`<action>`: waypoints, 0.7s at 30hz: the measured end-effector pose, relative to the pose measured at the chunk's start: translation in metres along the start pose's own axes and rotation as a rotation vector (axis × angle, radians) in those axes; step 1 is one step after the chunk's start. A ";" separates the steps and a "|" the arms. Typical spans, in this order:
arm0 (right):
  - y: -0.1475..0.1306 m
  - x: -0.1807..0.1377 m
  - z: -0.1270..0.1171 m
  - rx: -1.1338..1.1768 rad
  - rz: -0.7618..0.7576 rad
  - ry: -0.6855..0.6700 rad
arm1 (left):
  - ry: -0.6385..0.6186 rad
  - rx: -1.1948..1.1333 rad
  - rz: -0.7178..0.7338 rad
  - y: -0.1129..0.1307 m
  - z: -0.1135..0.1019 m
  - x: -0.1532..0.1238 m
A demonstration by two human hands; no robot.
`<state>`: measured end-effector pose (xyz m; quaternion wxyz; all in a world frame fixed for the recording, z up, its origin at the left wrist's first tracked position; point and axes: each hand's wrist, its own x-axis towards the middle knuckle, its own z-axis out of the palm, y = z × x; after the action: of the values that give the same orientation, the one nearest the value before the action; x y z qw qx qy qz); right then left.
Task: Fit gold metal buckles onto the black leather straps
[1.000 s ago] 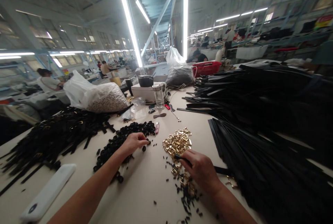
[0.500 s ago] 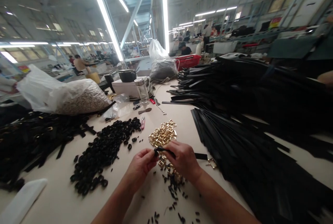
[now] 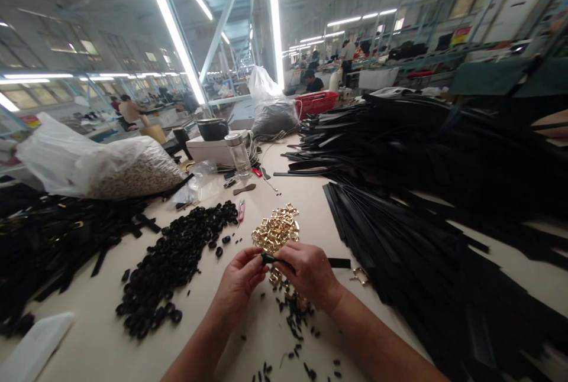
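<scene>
My right hand [image 3: 308,266] is closed around a black strap [image 3: 339,263], whose tail sticks out past the knuckles to the right. At the strap's left end, my left hand [image 3: 242,272] pinches the dark tip between thumb and fingers. Whether a small loop is also in that pinch is too dark to tell. Just beyond the fingertips is a heap of gold buckles [image 3: 276,228], partly hidden by the right hand. Small black loops [image 3: 166,266] form a long pile left of my left hand. Tiny black bits [image 3: 296,317] are scattered below the hands.
Many black straps [image 3: 399,252] cover the table's right side. One gold buckle [image 3: 360,276] lies apart near them. Farther back stand a glass bottle [image 3: 238,154], a filled plastic bag [image 3: 137,166] and a red basket [image 3: 316,104]. A pink thread snipper [image 3: 241,210] lies past the loops.
Both hands keep their hold on the strap, with the fingers shifted slightly at its left end. The whole view has moved a little.
</scene>
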<state>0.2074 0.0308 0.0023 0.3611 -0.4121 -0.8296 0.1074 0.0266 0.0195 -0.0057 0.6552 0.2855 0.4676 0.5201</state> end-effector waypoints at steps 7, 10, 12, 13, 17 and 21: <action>0.002 0.001 0.000 -0.003 -0.023 -0.001 | -0.051 0.064 0.009 0.001 -0.003 0.002; 0.003 0.002 0.002 0.059 -0.014 0.010 | -0.022 -0.058 -0.082 0.003 -0.002 0.000; 0.003 0.002 0.002 0.092 -0.006 0.020 | -0.013 -0.097 -0.099 0.004 -0.002 -0.001; 0.002 0.002 0.003 0.107 -0.005 0.022 | -0.013 -0.103 -0.102 0.005 -0.002 -0.002; -0.001 0.001 0.003 0.165 -0.009 0.023 | -0.027 -0.091 -0.128 0.006 -0.001 -0.002; -0.003 0.000 0.003 0.196 -0.028 0.020 | -0.045 -0.079 -0.134 0.006 -0.001 -0.001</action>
<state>0.2042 0.0293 0.0016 0.4095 -0.3642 -0.8171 0.1788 0.0232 0.0200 -0.0006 0.7095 0.2391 0.4500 0.4867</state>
